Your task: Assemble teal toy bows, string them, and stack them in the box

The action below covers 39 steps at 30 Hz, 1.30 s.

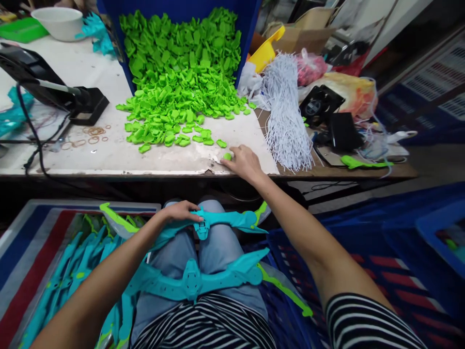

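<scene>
My left hand (182,212) is closed on a turquoise bow-shaped plastic toy part (227,219) lying across the knees, its thumb and fingers at the centre block. Green tips show at both ends of this part. At the table's front edge, my right hand (245,164) has its fingertips closed around a small green plastic piece (227,156). Just beyond it spreads a large heap of similar green pieces (185,94), spilling from a blue bin (250,29). A second turquoise bow-shaped part (192,281) rests on the lap, closer to the body.
White strings (286,111) lie in a bundle right of the heap, beside a black fan (321,104). On the left stand another black fan (36,72) and rubber bands (95,131). More turquoise parts (69,271) are stacked at lower left; blue crates (363,228) stand right.
</scene>
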Each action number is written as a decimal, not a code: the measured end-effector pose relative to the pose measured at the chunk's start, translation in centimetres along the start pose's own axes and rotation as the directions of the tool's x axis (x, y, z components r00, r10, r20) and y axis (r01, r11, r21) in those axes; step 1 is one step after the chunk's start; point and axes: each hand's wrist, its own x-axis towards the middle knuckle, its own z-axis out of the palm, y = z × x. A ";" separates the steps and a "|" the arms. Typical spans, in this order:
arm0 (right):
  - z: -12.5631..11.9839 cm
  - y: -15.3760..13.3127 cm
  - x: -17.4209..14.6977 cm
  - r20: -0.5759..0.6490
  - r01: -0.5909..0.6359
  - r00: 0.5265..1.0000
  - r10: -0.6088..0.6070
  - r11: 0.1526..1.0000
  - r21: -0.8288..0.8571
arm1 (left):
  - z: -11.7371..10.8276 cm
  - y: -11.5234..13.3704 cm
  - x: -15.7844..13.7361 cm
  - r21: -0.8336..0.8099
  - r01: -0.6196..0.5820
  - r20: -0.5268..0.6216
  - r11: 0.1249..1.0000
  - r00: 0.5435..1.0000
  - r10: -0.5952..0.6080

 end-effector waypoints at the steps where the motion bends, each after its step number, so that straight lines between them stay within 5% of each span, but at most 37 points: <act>1: 0.1 0.6 0.0 -0.024 0.067 0.998 -0.066 0.997 0.032 | -0.1 -0.1 0.1 -0.067 0.026 0.032 0.997 0.999 -0.024; 4: 0.3 2.0 0.3 -0.002 0.215 0.976 -0.217 0.967 0.140 | 0.0 -0.4 0.5 -0.178 0.066 0.076 0.982 0.996 -0.054; 7: 0.5 1.2 -1.2 -0.058 0.208 0.978 -0.200 0.957 0.205 | 0.1 -0.6 0.8 -0.193 0.063 0.045 0.979 0.997 -0.056; 10: 1.1 -1.8 -5.9 -0.099 0.305 0.952 -0.289 0.898 0.317 | 0.2 -0.7 1.1 -0.190 0.080 -0.009 0.979 0.997 -0.083; 15: 4.2 -6.0 -14.1 0.037 0.477 0.845 -0.534 0.782 0.401 | 0.3 -0.9 1.3 -0.231 0.116 -0.028 0.966 0.992 -0.125; 23: 6.9 -6.4 -16.7 0.038 0.324 0.928 -0.372 0.852 0.412 | -0.1 -0.9 0.9 -0.094 0.000 0.035 0.996 0.999 0.003; 27: 7.5 -6.8 -17.1 0.050 0.102 0.989 -0.142 0.876 0.472 | 0.0 -0.5 0.9 0.113 -0.081 -0.022 0.990 0.996 0.084; 31: 8.3 -7.2 -16.8 0.164 -0.080 0.986 0.008 0.896 0.438 | 0.2 -0.7 1.3 0.219 -0.121 -0.064 0.968 0.988 0.139; 35: 8.0 -7.2 -16.5 0.223 -0.066 0.975 -0.020 0.925 0.373 | 0.6 -0.6 1.0 0.307 -0.157 -0.121 0.939 0.972 0.202; 39: 5.3 -5.9 -14.4 0.251 0.036 0.952 -0.176 0.877 0.479 | 1.7 0.2 -0.5 0.475 -0.133 -0.153 0.870 0.961 0.230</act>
